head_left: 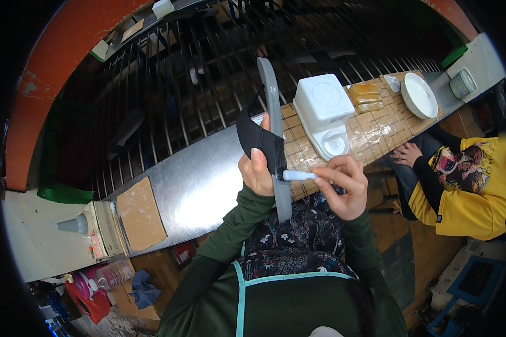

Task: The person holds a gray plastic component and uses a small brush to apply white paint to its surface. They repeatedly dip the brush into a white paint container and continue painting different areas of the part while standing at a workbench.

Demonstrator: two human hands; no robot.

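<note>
My left hand (257, 171) grips a slide sandal on its edge, the fingers inside the black strap (258, 140) and the thumb on its outside. The sandal's grey sole (274, 106) stands nearly upright above my lap. Between the thumb and fingers of my right hand (346, 188) is a small brush with a pale handle (301, 176). Its dark tip meets the seam where strap and sole join. Just beyond my right hand stands a white plastic dispenser (325, 101) with a round cup at its front.
Metal rollers (197, 84) run behind the bench. A white bowl (419, 98), amber blocks (366, 98) and a small tub (462, 83) stand to the right. Cardboard (141, 214) lies on the left. At right sits a person in a yellow shirt (472, 191).
</note>
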